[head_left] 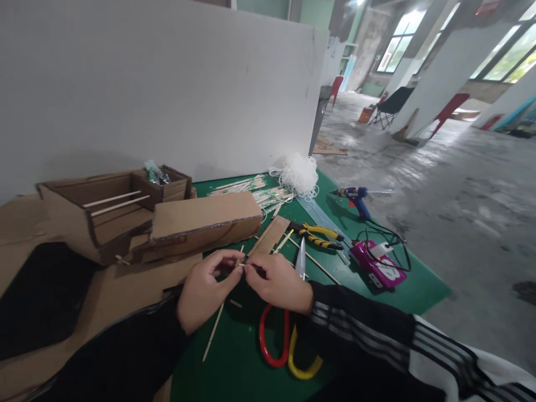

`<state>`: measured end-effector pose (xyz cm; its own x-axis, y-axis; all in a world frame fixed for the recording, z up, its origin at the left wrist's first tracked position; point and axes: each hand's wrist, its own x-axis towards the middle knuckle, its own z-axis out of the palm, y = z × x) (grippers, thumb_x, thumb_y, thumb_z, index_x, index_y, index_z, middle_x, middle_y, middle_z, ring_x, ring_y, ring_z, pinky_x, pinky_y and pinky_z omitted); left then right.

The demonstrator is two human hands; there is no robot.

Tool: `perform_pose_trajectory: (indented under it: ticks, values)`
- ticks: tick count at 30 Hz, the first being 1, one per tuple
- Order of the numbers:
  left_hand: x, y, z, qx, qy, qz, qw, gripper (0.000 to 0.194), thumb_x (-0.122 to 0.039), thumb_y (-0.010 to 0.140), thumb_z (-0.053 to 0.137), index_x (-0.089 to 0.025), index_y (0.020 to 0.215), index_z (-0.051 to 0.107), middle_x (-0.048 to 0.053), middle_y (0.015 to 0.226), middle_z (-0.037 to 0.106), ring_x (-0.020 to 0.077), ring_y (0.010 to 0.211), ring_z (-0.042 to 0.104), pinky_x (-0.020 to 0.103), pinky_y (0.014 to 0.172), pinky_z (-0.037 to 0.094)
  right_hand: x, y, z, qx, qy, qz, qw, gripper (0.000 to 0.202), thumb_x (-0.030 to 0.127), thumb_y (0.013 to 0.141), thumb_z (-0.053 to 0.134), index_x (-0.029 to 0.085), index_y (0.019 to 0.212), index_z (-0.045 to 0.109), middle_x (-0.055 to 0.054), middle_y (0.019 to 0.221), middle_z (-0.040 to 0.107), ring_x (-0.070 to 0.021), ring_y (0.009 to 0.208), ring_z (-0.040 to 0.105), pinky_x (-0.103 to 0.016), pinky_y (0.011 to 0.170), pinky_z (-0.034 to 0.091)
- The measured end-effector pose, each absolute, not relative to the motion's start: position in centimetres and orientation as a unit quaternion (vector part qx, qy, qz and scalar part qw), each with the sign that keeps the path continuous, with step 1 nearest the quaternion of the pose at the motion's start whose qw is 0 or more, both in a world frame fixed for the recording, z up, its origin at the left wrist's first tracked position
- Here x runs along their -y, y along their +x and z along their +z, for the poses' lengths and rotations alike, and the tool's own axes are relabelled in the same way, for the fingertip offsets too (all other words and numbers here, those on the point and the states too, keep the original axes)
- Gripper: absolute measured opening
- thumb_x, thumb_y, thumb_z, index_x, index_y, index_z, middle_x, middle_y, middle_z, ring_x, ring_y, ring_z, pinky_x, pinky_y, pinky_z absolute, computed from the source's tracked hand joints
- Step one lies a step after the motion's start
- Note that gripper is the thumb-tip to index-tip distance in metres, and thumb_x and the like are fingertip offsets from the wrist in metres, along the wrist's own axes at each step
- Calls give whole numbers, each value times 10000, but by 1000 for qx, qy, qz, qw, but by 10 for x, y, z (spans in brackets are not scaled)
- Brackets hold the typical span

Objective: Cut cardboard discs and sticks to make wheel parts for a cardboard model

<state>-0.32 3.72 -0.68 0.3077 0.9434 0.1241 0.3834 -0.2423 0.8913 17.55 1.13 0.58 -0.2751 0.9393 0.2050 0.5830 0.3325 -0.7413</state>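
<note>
Both hands meet near the middle of the green tabletop. My left hand (207,285) pinches a short, thin wooden stick (241,250) between thumb and fingers. My right hand (278,279) touches it from the other side, its thumb and finger closed on a small light piece at the same spot. A longer stick (213,334) slants down below my left hand. Beyond my right hand lies a cardboard strip (268,237). Scissors with a red handle (274,365) and a yellow handle lie under my right wrist, blades pointing away.
Cardboard boxes (205,219) stand at the left and behind. Pliers (320,235), a glue gun (355,200) and a purple power strip (379,267) lie right. White string (298,176) and bundled sticks (240,184) are at the back, before a grey panel (176,89).
</note>
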Motion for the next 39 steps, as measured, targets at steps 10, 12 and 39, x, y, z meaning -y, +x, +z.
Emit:
perform_pose_trajectory:
  ticks: [10, 12, 39]
  values:
    - [-36, -2, -10, -452, 678, 387, 432, 208, -327, 847, 659, -205, 1015, 643, 55, 955, 718, 208, 887, 702, 322, 812, 570, -12, 176, 7, 737, -502, 297, 341, 277, 198, 930, 490, 198, 653, 472, 64, 576, 437, -85, 524, 396, -228, 516, 259]
    - [-36, -1, -10, -450, 663, 390, 454, 226, -330, 838, 665, -204, 1023, 631, 52, 946, 713, 207, 884, 702, 317, 801, 569, -12, 176, 6, 735, -502, 300, 343, 273, 198, 931, 488, 197, 658, 478, 63, 575, 448, -85, 521, 404, -224, 510, 264]
    - [-39, 1, -8, -442, 593, 453, 499, 162, -323, 850, 657, -203, 907, 565, -10, 830, 642, 157, 789, 628, 268, 746, 508, -12, 174, -10, 868, -419, 145, 223, 212, 291, 922, 559, 182, 778, 670, -47, 781, 627, -191, 786, 553, -313, 787, 427]
